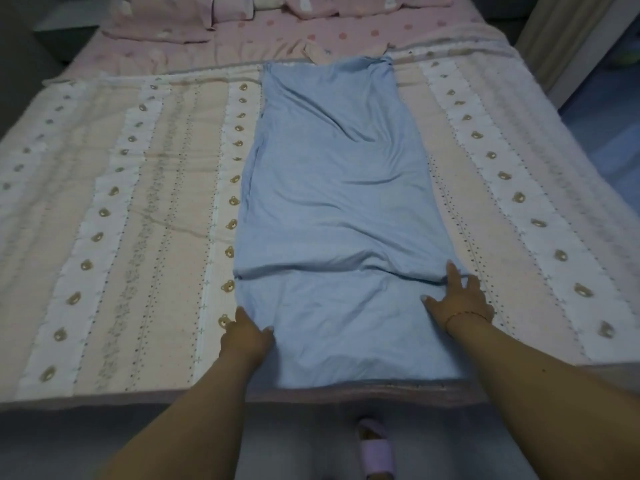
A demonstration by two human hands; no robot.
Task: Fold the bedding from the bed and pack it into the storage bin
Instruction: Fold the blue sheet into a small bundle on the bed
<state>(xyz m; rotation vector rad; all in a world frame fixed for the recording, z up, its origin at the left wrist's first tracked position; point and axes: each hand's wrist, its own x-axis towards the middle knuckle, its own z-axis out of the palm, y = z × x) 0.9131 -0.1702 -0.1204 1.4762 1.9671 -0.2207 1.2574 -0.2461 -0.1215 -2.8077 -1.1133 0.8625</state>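
The left hand (246, 336) lies at seven o'clock on the near left edge of the blue sheet (332, 202), its grip slack, fingers flat on the cloth and curled round nothing. The sheet, folded into one long strip, runs from six o'clock up toward twelve along the middle of the bed (381, 393), over the bear-print quilt (138, 202). The right hand (459, 301), at five o'clock, spreads its fingers wide on the strip's right edge beside a cross fold; its grip too is open.

Risk, as I judge it: with only flat palms holding, lifting the near end could let the layers slide apart, or drag the quilt underneath into creases.

Count: one blue sheet, one quilt, two hands, one slipper (375, 452) at six o'clock. No storage bin is in view.
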